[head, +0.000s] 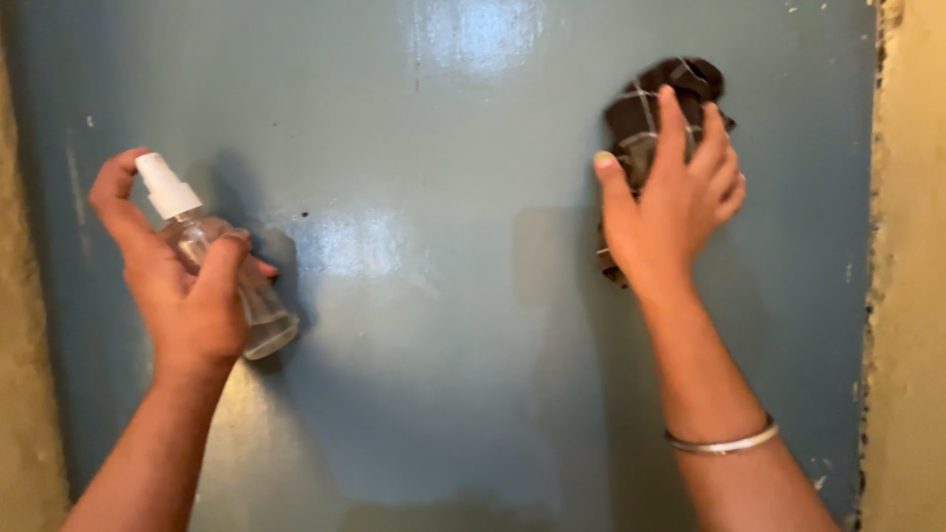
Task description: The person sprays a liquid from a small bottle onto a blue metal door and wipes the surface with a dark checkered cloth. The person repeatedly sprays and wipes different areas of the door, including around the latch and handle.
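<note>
A glossy blue-grey painted metal panel, likely a door, fills the view; rough yellowish plaster wall frames it at the right edge and again at the far left. Light glares off the paint at top centre and mid-panel, so the sheen reads as smooth or wet — cannot tell which.

Left hand is wrapped around a small clear plastic spray bottle with a white pump nozzle. The forefinger arches over the nozzle top, thumb and other fingers gripping the barrel. The bottle tilts, nozzle up and leaning left, held just off the panel; a grip suited to pressing the pump with one finger.

Right hand is spread flat, fingers up, pressing a crumpled dark brown cloth with thin pale checks against the panel at upper right. The open palm gives broad contact; cloth bunches out above the fingertips and below the heel. A thin silver bangle sits on the right forearm.
</note>
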